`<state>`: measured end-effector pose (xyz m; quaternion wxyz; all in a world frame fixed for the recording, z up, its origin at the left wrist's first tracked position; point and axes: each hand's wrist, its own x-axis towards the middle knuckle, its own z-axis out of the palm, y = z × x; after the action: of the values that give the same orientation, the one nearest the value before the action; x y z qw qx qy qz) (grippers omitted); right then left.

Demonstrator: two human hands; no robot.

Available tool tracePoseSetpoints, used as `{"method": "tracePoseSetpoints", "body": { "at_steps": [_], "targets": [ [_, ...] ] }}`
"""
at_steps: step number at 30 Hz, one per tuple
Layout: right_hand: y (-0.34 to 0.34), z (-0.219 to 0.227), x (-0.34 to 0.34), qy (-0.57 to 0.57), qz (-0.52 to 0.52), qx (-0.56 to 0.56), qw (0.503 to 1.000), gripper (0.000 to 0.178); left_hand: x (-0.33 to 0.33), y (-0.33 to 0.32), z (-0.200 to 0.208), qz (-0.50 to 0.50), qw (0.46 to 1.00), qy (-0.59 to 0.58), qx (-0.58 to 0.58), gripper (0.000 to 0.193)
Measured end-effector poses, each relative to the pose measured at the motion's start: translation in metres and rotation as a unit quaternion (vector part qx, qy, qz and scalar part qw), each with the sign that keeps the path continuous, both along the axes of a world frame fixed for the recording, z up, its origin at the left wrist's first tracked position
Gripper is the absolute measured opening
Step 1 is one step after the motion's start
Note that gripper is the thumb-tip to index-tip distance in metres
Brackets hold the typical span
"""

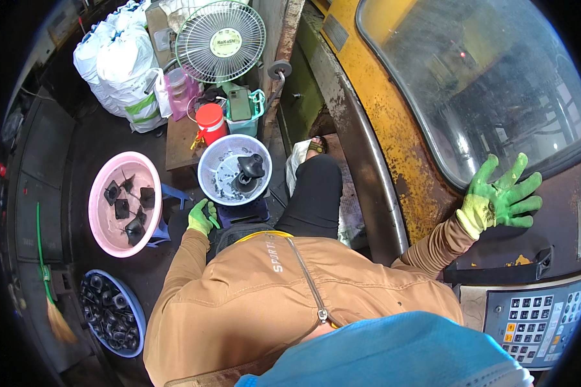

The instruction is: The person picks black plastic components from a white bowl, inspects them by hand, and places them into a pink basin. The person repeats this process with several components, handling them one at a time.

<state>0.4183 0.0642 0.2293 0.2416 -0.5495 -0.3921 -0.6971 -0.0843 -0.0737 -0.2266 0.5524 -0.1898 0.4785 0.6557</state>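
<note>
My right hand, in a green and yellow glove, lies with fingers spread against the machine door, below its window. Low beside my lap is my left hand, gloved the same way, its fingers curled around a dark spot; what they hold, if anything, is unclear. Just beyond it stands a pale perforated basket with black rubber-like moulded parts and small black scraps inside. To the left, a pink basin holds several black parts with flared square flanges.
A blue basin full of black parts sits at lower left, near a broom. Ahead are a fan, white sacks, a red jar and a phone. A button panel is at lower right.
</note>
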Motion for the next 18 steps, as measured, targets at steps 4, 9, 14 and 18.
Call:
{"method": "tracePoseSetpoints", "body": {
  "at_steps": [4,9,14,18],
  "targets": [
    [0.001,-0.002,0.005,0.009,0.001,-0.009,1.000,0.070,-0.001,0.000,-0.002,-0.008,1.000,0.001,-0.007,0.012],
    [0.005,-0.002,0.004,0.004,0.004,0.000,1.000,0.067,-0.005,0.007,-0.003,-0.016,1.000,-0.001,-0.007,0.016],
    [0.005,-0.002,0.002,0.013,0.019,0.001,1.000,0.057,-0.005,0.010,-0.002,-0.007,1.000,0.014,-0.016,0.019],
    [0.003,0.000,0.001,0.007,0.016,-0.003,1.000,0.057,-0.005,0.008,-0.001,-0.019,1.000,0.016,-0.004,0.011]
  ]
}}
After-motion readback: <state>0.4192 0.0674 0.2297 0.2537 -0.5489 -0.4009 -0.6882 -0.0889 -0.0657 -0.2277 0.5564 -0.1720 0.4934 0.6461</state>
